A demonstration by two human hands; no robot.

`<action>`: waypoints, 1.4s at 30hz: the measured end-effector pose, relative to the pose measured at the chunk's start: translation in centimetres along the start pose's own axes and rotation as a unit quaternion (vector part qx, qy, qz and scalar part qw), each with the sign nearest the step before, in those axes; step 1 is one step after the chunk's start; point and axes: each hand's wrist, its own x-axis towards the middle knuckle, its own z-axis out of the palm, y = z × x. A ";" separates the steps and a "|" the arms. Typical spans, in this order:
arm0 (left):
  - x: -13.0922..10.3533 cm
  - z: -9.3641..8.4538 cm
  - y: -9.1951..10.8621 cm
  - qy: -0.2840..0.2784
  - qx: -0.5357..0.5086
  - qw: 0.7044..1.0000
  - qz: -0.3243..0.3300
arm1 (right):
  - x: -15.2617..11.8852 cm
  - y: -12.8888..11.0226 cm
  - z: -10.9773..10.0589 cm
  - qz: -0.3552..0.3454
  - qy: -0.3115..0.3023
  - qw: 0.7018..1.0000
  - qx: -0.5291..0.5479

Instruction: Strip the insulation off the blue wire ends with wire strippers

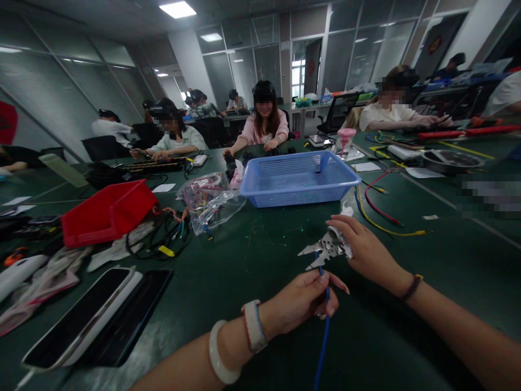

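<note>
A blue wire [323, 347] runs up from the bottom edge through the fingers of my left hand [303, 301], which pinches it near its upper end. My right hand [362, 244] is wrapped round a pair of wire strippers [328, 248], whose handles are partly hidden by the palm and some white material. The metal jaws point left and are spread apart. The wire's tip lies at the jaws, just above my left fingertips; whether the jaws touch it I cannot tell.
A blue basket [301, 196] stands ahead, beside a clear plastic bag [211, 203] of wires. At left are a red bin [108, 214], gloves [52, 282] and phones [81, 315]. Loose coloured wires [378, 217] lie right. Several people sit beyond.
</note>
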 end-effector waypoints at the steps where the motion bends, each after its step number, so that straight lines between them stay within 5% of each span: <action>1: 0.0 0.0 0.0 -0.002 0.006 1.000 -0.003 | 0.0 0.1 -0.1 0.000 -0.002 1.000 0.004; 15: -0.1 -0.2 -0.1 -0.045 0.034 0.998 -0.014 | 0.1 0.2 -0.8 -0.034 -0.116 0.991 0.050; 28: -0.2 -0.7 0.0 -0.097 -0.009 0.995 0.007 | 0.1 0.5 -1.1 -0.031 -0.051 0.995 0.075; 33: -0.3 -0.6 0.3 -0.043 -0.014 0.999 0.030 | 0.3 2.0 -1.7 -0.045 -0.034 0.998 0.030; 42: -1.0 -0.3 5.2 -0.001 0.253 0.967 -0.029 | 0.4 2.3 -2.4 -0.037 -0.017 0.998 0.042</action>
